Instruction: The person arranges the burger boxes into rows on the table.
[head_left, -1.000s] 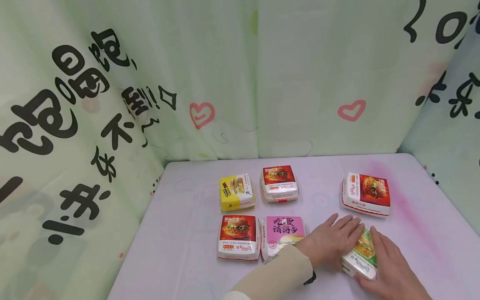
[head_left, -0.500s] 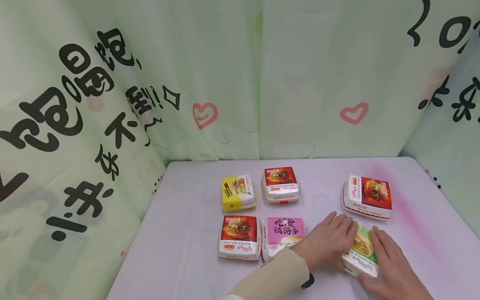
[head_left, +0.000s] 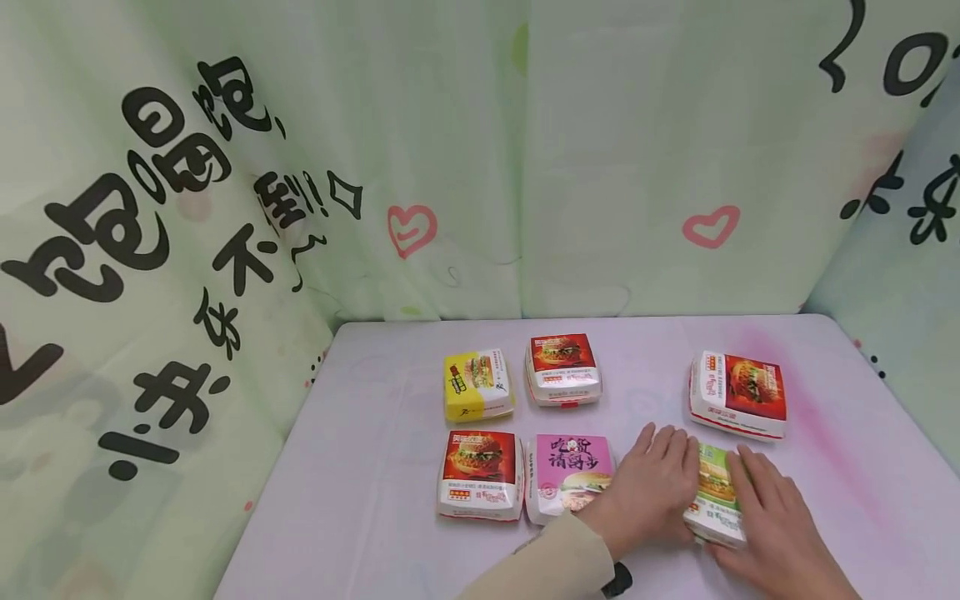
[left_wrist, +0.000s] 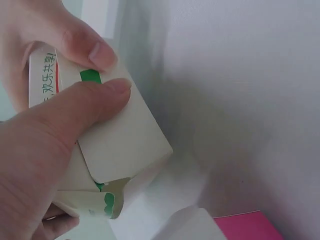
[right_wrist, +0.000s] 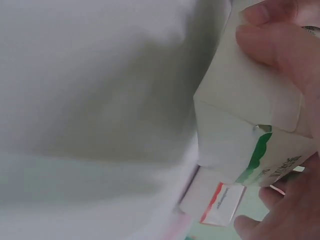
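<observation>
A green-and-white burger box (head_left: 716, 496) sits between both hands at the front right of the table. My left hand (head_left: 648, 492) holds its left side, and my right hand (head_left: 776, 529) grips its right side. In the left wrist view both thumbs press the box's pale front flap (left_wrist: 125, 132), side by side near a green tab. Fingers of the left hand reach round the side, mostly hidden. The right wrist view has the right thumb on the same white face, its fingers along the box's other side (right_wrist: 280, 155). A small gap shows at the flap's corner.
Left of the hands, a pink burger box (head_left: 570, 467) is partly covered by the left forearm. Beside it lies a red-and-white box (head_left: 480, 475). Behind are a yellow box (head_left: 477, 385) and another red box (head_left: 562, 371). One more red box (head_left: 738, 396) lies behind the hands.
The green-and-white box has turned slightly, so its top sits straighter in the head view. Both hands have shifted a little left with it; the other boxes keep their places.
</observation>
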